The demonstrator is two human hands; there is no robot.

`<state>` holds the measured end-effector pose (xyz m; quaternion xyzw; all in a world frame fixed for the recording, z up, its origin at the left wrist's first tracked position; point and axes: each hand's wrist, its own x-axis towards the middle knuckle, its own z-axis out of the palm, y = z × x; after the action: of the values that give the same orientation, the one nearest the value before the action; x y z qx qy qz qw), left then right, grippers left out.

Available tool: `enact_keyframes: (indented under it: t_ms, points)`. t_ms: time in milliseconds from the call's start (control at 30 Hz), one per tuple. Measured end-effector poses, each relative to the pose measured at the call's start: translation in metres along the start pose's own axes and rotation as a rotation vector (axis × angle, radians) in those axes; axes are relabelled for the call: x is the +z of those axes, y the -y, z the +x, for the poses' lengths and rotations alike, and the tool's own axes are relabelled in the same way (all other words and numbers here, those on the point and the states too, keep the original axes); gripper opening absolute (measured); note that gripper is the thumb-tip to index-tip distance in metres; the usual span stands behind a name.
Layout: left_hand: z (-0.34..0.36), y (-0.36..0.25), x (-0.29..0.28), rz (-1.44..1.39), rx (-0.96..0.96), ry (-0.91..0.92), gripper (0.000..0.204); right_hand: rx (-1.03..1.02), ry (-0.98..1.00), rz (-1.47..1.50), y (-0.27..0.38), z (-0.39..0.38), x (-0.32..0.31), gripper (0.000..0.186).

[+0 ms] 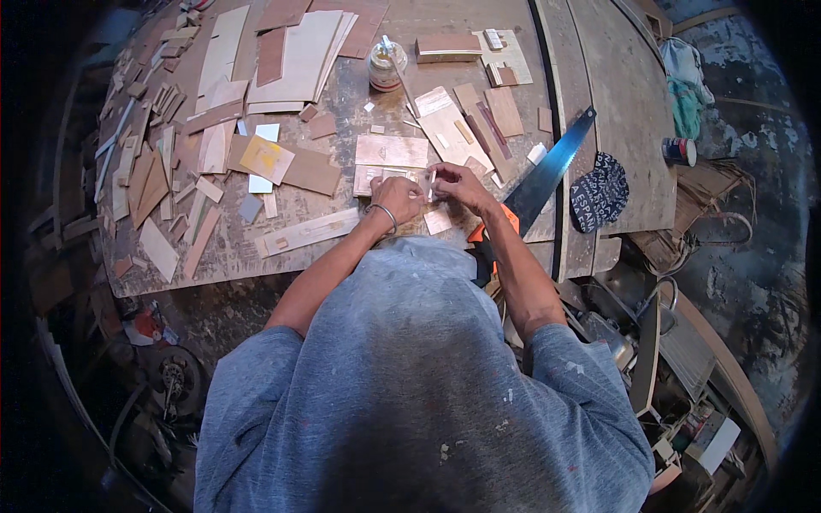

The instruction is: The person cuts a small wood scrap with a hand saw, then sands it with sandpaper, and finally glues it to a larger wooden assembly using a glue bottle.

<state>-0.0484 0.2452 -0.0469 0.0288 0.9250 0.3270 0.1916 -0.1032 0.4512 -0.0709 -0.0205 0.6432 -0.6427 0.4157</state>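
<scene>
My right hand [463, 188] pinches a small pale strip of wood [431, 185], held upright near the bench's front edge. Close beside it, my left hand [398, 199] has its fingers drawn together over a small wooden assembly [364, 179]; what lies between its fingertips is hidden. Just beyond both hands lies a flat pinkish wood panel [392, 150]. A square wood offcut [437, 222] rests below my fingers, and a long light board [310, 233] extends to the left of my left wrist.
A handsaw [554, 175] with a blue blade and orange handle lies beside my right forearm. Past the hands stands an open glue jar [387, 68] with a stick. Wood scraps [162, 111] and thin sheets [295, 64] cover the left side. A patterned cap [599, 192] sits far right.
</scene>
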Motion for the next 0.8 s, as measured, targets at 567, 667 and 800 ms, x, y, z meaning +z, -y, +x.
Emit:
enact_keyframes:
  t_ms: [567,667,800]
  points:
    - [0.009,-0.018,-0.046,-1.098,-0.133,0.099,0.022,-0.045,-0.438,-0.026,0.076,-0.068,0.051,0.031]
    - [0.0,-0.03,-0.068,-1.462,-0.203,0.391,0.024,-0.068,-0.524,0.044,0.077,-0.096,0.077,0.031]
    - [-0.006,-0.032,-0.071,-1.515,-0.21,0.592,0.02,-0.141,-0.628,0.185,0.074,-0.124,0.117,0.029]
